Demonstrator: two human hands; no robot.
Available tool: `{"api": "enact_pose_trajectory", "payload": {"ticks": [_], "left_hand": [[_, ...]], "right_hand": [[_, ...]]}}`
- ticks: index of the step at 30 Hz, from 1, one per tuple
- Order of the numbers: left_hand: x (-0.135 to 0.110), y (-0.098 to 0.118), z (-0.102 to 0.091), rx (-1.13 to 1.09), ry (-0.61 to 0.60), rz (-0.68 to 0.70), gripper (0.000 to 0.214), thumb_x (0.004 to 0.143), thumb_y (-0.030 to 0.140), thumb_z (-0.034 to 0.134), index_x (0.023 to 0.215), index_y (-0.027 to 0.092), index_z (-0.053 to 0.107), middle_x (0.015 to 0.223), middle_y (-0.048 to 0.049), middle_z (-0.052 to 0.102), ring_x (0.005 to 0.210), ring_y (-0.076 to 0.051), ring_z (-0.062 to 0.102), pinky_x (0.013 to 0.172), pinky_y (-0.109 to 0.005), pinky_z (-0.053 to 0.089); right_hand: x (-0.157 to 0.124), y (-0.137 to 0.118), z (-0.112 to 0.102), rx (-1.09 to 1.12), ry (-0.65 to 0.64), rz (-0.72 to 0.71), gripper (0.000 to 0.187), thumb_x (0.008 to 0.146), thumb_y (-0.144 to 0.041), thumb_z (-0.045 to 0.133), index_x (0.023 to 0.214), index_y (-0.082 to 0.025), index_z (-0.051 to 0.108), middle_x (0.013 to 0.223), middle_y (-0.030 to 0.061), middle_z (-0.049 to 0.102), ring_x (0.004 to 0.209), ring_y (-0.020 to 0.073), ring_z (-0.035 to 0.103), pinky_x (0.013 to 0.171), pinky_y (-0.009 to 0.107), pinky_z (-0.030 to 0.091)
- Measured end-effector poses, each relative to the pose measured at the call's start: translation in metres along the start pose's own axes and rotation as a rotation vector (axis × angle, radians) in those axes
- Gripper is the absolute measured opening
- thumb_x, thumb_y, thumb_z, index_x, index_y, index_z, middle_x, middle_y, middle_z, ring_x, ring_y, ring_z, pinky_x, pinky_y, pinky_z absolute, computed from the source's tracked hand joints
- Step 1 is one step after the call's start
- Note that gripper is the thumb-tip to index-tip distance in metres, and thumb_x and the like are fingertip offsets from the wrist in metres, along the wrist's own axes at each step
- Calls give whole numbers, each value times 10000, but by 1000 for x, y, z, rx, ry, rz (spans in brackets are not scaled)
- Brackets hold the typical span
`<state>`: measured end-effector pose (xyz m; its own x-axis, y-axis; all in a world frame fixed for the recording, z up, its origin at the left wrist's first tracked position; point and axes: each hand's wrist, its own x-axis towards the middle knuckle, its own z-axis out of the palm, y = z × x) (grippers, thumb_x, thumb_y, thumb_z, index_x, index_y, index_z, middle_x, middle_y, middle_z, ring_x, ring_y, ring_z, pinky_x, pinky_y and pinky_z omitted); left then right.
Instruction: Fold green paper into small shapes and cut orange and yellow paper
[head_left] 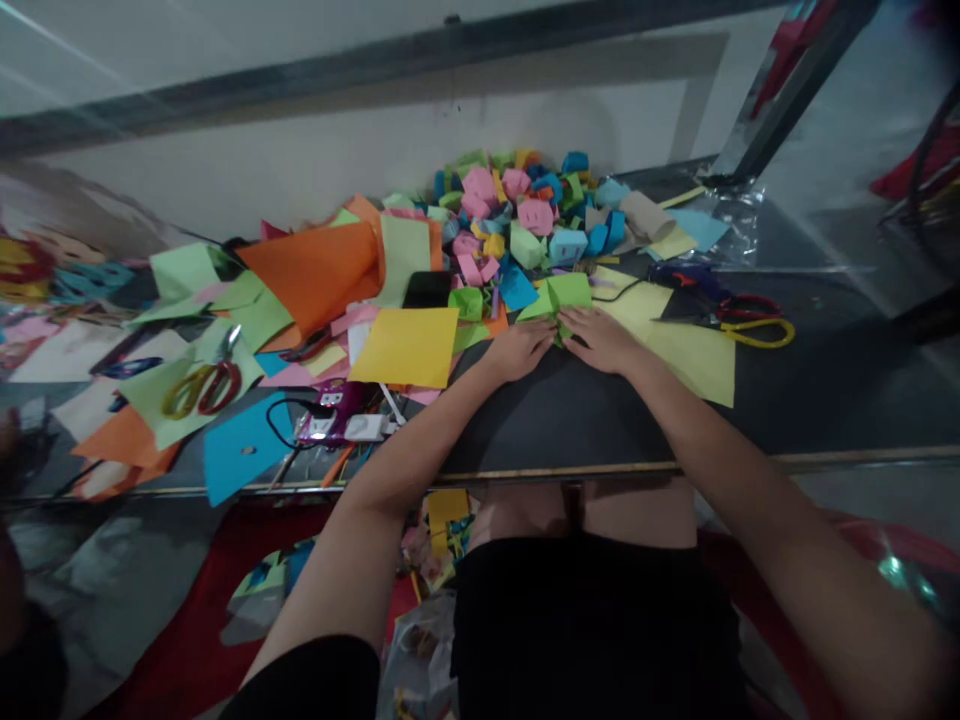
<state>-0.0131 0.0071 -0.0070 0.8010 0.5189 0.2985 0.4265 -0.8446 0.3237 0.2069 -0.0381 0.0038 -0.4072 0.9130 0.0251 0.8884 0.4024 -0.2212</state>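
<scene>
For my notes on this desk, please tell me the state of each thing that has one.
Green paper: partly folded
Left hand: pressing the green paper
Right hand: pressing the green paper
Orange sheet: curled up
Yellow sheet: flat, unfolded
Phone: screen dark
Scissors: closed

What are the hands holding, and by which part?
Left hand and right hand meet at the near edge of the green paper; pinching or pressing it flat cannot be told.

1. The folded paper at frame centre is green.
2. The sheet left of it is yellow.
3. The scissors at centre left have yellow and red handles.
4. The upper-centre pile mixes pink, blue, green.
</scene>
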Motion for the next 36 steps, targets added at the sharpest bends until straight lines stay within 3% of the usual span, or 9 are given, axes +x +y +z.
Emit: {"api": "enact_pose_trajectory", "payload": {"ticks": [6, 10, 14, 19, 27, 36], "left_hand": [[1, -4, 8, 5, -2, -22, 435, 1078, 301, 348, 1421, 145, 566, 1500, -170, 586, 1438, -253, 527, 1191, -479, 455], [1, -6, 8, 23, 65, 42, 361, 1055, 255, 435, 1327, 169, 656, 1499, -152, 592, 1448, -245, 516, 1180, -464, 471], [2, -9, 6, 90, 184, -3, 237, 993, 209, 567, 1107, 179, 773, 1268, -134, 743, 1240, -253, 684, 1065, -448, 560], [4, -13, 2, 29, 104, 87, 206, 964, 191, 611, 1044, 210, 800, 1110, -74, 802, 1059, -210, 759, 955, -368, 610], [4, -14, -2, 33, -2, 106, 329, 1014, 224, 527, 1276, 205, 726, 1316, -105, 725, 1253, -227, 686, 1047, -405, 578], [3, -11, 1, 87, 47, 147, 342, 1006, 232, 506, 1260, 212, 734, 1282, -88, 746, 1221, -216, 703, 1040, -410, 584]], "right_hand": [[-3, -7, 2, -38, -1, 79, 667, 1043, -432, 298, 1613, -93, 366, 1677, 138, 333, 1571, 310, 286, 1284, 565, 201], [-2, -6, 3, -16, 55, 94, 602, 1057, -356, 197, 1563, -178, 471, 1630, 110, 433, 1536, 310, 368, 1267, 677, 82], [-3, -7, 5, -37, 110, 99, 564, 1053, -335, 249, 1537, -209, 509, 1602, 99, 479, 1523, 331, 388, 1232, 741, -28], [-2, -6, 5, -51, 114, 89, 541, 1062, -375, 289, 1530, -230, 520, 1602, 95, 483, 1535, 333, 365, 1248, 715, 61], [2, -13, 4, -31, 93, 180, 581, 1038, -408, 349, 1573, -212, 462, 1645, 97, 422, 1535, 334, 363, 1266, 645, 181], [5, -20, 4, -39, 52, 212, 630, 1020, -378, 328, 1610, -169, 397, 1703, 85, 302, 1586, 318, 242, 1296, 602, 139]]}}
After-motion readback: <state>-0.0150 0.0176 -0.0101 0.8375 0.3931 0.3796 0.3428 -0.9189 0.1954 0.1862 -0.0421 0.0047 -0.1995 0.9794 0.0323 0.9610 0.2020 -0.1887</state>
